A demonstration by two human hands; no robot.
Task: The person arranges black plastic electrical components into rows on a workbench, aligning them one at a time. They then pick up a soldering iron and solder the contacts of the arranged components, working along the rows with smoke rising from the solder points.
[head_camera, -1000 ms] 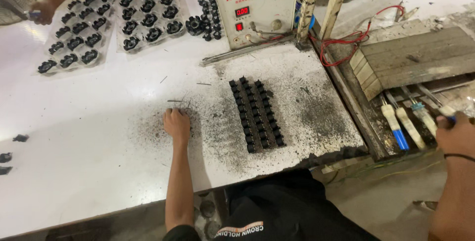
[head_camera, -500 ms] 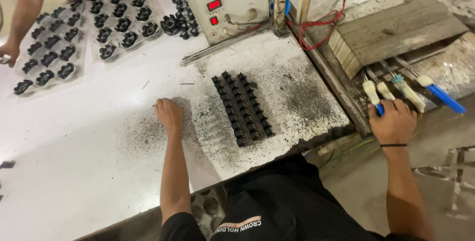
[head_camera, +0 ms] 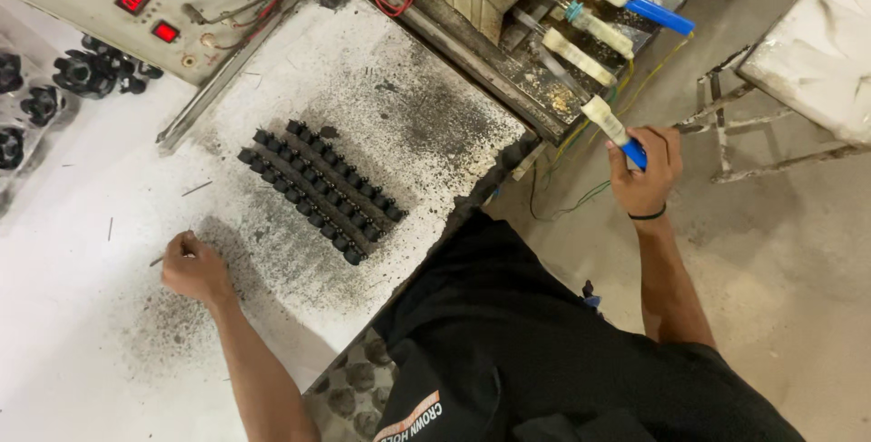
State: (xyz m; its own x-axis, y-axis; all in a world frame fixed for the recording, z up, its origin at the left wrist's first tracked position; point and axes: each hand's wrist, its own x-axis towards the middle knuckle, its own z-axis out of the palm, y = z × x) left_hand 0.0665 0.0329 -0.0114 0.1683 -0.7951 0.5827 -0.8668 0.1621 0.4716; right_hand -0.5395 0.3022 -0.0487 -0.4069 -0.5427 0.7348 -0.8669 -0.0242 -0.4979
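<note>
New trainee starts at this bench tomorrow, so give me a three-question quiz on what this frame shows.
1. True or false: the right hand grips a blue-handled brush.
2. What does the left hand pinch against the white table? A) a thin dark pin B) a red wire C) a black knob
3. Fill in: the small black parts lie in ___ rows on the sooty patch.

Key: 1 true; 2 A; 3 three
</note>
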